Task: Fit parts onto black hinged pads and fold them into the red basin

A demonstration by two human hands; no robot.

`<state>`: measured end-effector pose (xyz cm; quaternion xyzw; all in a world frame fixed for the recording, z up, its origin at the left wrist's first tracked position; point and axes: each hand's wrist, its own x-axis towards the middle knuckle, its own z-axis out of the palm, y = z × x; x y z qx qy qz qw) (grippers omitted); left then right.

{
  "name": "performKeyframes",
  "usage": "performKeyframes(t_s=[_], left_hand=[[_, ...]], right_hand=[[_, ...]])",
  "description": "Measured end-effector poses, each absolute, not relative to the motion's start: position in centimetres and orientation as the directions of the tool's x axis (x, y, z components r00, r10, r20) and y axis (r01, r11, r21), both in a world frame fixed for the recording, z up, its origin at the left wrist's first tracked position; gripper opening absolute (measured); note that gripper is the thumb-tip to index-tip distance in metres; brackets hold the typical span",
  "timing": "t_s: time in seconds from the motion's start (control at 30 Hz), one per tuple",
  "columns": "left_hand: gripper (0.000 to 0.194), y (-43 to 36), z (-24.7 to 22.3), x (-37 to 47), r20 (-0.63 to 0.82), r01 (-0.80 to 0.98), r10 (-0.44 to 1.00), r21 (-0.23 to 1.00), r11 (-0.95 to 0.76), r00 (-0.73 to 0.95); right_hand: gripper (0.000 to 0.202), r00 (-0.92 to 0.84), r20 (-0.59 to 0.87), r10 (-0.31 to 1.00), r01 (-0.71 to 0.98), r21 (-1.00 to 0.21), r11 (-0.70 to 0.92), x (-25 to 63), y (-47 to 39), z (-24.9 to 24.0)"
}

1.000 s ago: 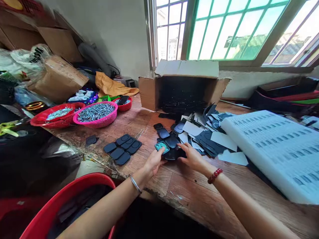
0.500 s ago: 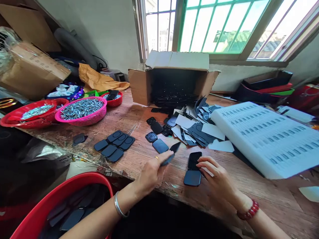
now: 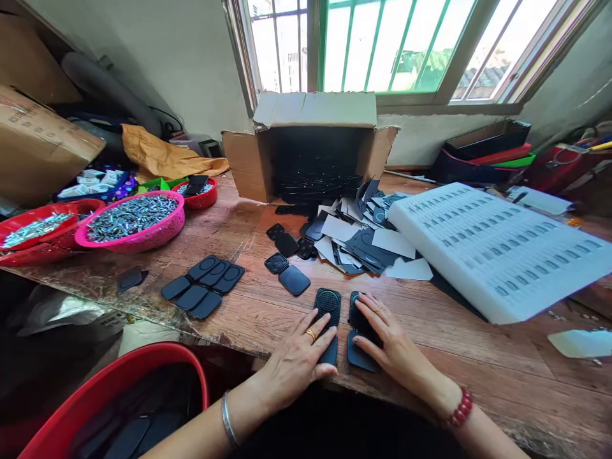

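My left hand [image 3: 299,357] lies with fingers spread over a black hinged two-panel piece [image 3: 327,303] near the table's front edge. The upper panel has a ribbed round pattern; fingers cover part of the lower one. Just to the right, my right hand [image 3: 389,341] rests open on a second black hinged piece [image 3: 359,357], covering much of its upper panel. Both pieces are unfolded on the wood, side by side with a narrow gap. Farther left, several black folding panels with ring outlines [image 3: 203,287] lie in a group. More unfolded pieces [image 3: 294,280] lie beyond my left hand.
An open cardboard box [image 3: 246,169] stands at the back, with a heap of grey and white cards [image 3: 363,245] before it. A white foam tray [image 3: 478,255] leans at right. Baskets of metal parts [image 3: 165,236] stand left; a red tub [image 3: 198,370] sits below the table edge.
The black piece that my left hand held in the air now lies unfolded beside the other one, under that hand. My right hand has shifted onto its piece. The view has swung a little right.
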<state>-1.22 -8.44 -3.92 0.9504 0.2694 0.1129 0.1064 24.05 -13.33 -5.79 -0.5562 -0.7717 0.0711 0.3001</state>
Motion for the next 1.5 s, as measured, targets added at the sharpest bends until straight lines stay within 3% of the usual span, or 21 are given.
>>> performKeyframes(t_s=[0.13, 0.33, 0.53, 0.67, 0.73, 0.83, 0.87, 1.03, 1.13, 1.27, 1.43, 1.5], left_hand=[[0.071, -9.4, -4.4, -0.2, 0.184, 0.516, 0.568, 0.266, -0.814, 0.802], [0.069, -10.4, -4.6, 0.0, 0.192, 0.541, 0.597, 0.273, -0.795, 0.779], [0.077, -10.0, -3.7, -0.2, 0.139, 0.523, 0.611, 0.395, -0.756, 0.779], [0.087, -9.7, -2.1, -0.5, 0.143, 0.527, 0.637, 0.441, -0.726, 0.758], [0.073, -9.2, -1.2, -1.0, 0.182, 0.539, 0.681, 0.482, -0.691, 0.710], [0.043, -8.2, -0.1, -2.2, 0.271, 0.537, 0.774, 0.590, -0.603, 0.572], [0.039, -7.9, 0.0, -2.7, 0.290, 0.535, 0.803, 0.623, -0.571, 0.520], [0.034, -6.4, -0.3, -5.6, 0.293, 0.536, 0.874, 0.700, -0.472, 0.387], [0.029, -6.0, -0.9, -6.7, 0.280, 0.546, 0.879, 0.699, -0.462, 0.385], [0.023, -6.1, -1.7, -6.5, 0.249, 0.547, 0.871, 0.695, -0.466, 0.424], [0.023, -6.7, -2.7, -3.7, 0.264, 0.489, 0.796, 0.670, -0.558, 0.545], [0.024, -6.8, -3.0, -2.3, 0.276, 0.468, 0.756, 0.645, -0.604, 0.594]], right_hand=[[0.058, -0.243, 0.311, 0.919, 0.851, -0.385, 0.356, 23.3, -13.1, -7.1], [0.059, -0.257, 0.343, 0.904, 0.868, -0.330, 0.372, 23.6, -13.3, -8.5], [0.055, -0.263, 0.307, 0.915, 0.841, -0.392, 0.373, 24.3, -13.3, -7.1], [0.032, -0.195, 0.335, 0.922, 0.803, -0.485, 0.346, 23.3, -10.3, -3.6], [0.021, -0.152, 0.332, 0.931, 0.803, -0.507, 0.312, 21.1, -7.6, -1.9], [0.021, -0.147, 0.206, 0.967, 0.865, -0.447, 0.227, 16.6, -2.9, -0.5], [0.027, -0.156, 0.118, 0.981, 0.894, -0.406, 0.191, 15.1, -1.5, -0.3], [0.047, -0.153, -0.025, 0.988, 0.899, -0.418, 0.128, 11.3, 3.4, -0.5], [0.035, -0.179, -0.094, 0.979, 0.863, -0.493, 0.111, 12.0, 4.2, -0.1], [0.004, -0.209, -0.025, 0.978, 0.778, -0.610, 0.151, 15.8, 1.7, 1.9], [0.016, 0.000, 0.224, 0.975, 0.663, -0.730, 0.168, 24.3, -5.4, 3.0], [0.019, 0.067, 0.244, 0.967, 0.595, -0.788, 0.158, 27.6, -8.3, 2.2]])
